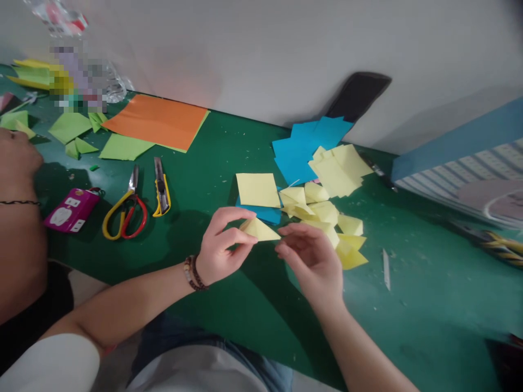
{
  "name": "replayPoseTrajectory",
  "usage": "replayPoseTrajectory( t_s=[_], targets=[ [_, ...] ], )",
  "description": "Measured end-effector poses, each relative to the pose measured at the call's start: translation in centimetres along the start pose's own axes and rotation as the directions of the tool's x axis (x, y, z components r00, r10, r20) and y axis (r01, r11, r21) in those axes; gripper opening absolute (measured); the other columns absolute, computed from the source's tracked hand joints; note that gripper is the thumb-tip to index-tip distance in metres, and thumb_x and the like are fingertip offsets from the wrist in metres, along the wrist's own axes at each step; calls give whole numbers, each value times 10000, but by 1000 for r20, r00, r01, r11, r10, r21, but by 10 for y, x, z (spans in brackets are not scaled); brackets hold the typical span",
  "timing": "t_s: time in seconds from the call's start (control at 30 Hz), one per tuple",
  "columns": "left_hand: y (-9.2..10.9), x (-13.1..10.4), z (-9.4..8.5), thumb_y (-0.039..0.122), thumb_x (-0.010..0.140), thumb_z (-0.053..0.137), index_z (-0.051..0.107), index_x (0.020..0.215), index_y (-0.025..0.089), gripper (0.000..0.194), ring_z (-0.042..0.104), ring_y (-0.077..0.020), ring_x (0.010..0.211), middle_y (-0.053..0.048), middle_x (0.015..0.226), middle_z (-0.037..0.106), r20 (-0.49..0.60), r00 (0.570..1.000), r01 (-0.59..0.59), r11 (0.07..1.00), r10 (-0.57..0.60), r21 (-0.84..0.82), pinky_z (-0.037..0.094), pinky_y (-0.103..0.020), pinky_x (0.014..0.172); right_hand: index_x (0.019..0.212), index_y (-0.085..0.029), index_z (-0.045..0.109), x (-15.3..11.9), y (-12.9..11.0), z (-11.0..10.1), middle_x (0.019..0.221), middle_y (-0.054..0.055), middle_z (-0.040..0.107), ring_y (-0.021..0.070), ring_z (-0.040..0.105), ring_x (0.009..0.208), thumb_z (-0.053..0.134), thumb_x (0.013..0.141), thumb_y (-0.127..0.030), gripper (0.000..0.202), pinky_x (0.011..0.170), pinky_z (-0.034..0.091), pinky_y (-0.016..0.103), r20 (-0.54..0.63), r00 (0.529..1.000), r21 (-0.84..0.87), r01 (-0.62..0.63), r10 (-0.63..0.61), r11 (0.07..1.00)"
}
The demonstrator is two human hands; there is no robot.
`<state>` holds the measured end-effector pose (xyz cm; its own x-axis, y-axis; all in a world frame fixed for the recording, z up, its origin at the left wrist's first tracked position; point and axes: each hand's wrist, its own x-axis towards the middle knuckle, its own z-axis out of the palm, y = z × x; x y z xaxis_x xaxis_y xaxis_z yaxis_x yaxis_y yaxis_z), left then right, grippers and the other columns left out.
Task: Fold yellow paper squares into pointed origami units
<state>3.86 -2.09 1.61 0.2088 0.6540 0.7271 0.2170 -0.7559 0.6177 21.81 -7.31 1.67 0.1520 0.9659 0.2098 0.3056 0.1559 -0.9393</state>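
A pale yellow folded paper (261, 231) comes to a point on its right side. My left hand (224, 245) pinches it by its left part between thumb and fingers, above the green table. Close to the paper's pointed tip is my right hand (312, 258), its thumb and curled fingers apart; whether a fingertip touches the paper I cannot tell. Just beyond my hands lies a square yellow sheet (258, 189) over blue paper (265, 214). Several folded yellow pieces (324, 211) are heaped behind my right hand.
Flat yellow squares (341, 169) overlap blue sheets (304, 149) farther back. Scissors (126, 212), a yellow cutter (162, 190) and a purple box (73, 209) lie left. Orange paper (159, 121) rests near the wall. Another person's arm (18, 218) enters from the left. A blade (386, 269) lies right.
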Motion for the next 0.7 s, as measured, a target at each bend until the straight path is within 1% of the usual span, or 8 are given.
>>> replayPoseTrajectory(
  t_s=[0.07,0.17,0.3,0.37,0.47,0.57,0.63,0.7],
  targets=[
    [1,-1,2,40,814,633,590,804,186,153,613,-184,1036,-79,1098,614,44,999,-2,999,4,-44,548,-358,856,1050,-263,616,-1,1,0,970,17,697,134,675,745,696,810,-245,254,665,598,278,24,999,-33,48,-47,998],
    [2,-3,5,55,829,609,586,837,189,136,625,-189,1053,-98,1109,629,116,993,14,993,-1,-116,561,-351,864,958,-265,667,-2,0,-1,937,5,712,142,678,798,701,808,-211,163,688,589,268,2,987,-155,159,-161,975],
    [4,-4,7,112,816,653,591,857,182,102,650,-195,1028,-121,1106,663,186,979,109,980,-77,-169,565,-353,877,930,-266,686,-2,-2,-2,911,5,723,145,681,782,708,800,-180,158,662,583,264,-22,965,-226,250,-262,941],
    [5,-4,6,139,814,670,594,845,181,92,663,-187,1000,-118,1083,681,209,970,161,970,-121,-185,569,-342,869,949,-267,689,-2,-2,-2,909,7,727,140,680,749,715,793,-179,182,653,584,267,-23,965,-221,249,-260,943],
    [5,-4,5,149,820,670,601,834,179,76,668,-184,998,-113,1063,694,209,964,204,960,-163,-193,565,-335,874,979,-259,676,-4,0,-1,897,8,738,135,682,705,718,791,-206,199,641,593,269,-60,983,-149,161,-172,976],
    [5,-3,5,155,828,660,632,918,182,98,672,-188,1005,-105,1059,704,208,962,218,956,-177,-198,563,-336,881,868,-238,673,-6,1,-1,869,14,747,146,696,695,683,820,-241,50,640,600,283,-102,991,-117,78,-90,990],
    [5,-3,6,149,848,634,659,965,185,125,678,-182,1000,-99,1056,714,209,962,215,957,-174,-197,566,-328,882,816,-236,679,-6,0,0,849,13,748,146,695,683,673,826,-244,14,637,596,283,-105,989,-162,86,-104,983],
    [4,-3,8,140,866,614,685,965,182,129,688,-174,988,-96,1035,727,202,964,210,959,-171,-189,570,-315,881,817,-245,693,-5,-3,0,833,3,744,141,690,692,675,821,-223,29,637,588,270,-87,983,-223,142,-165,965]
  ],
)
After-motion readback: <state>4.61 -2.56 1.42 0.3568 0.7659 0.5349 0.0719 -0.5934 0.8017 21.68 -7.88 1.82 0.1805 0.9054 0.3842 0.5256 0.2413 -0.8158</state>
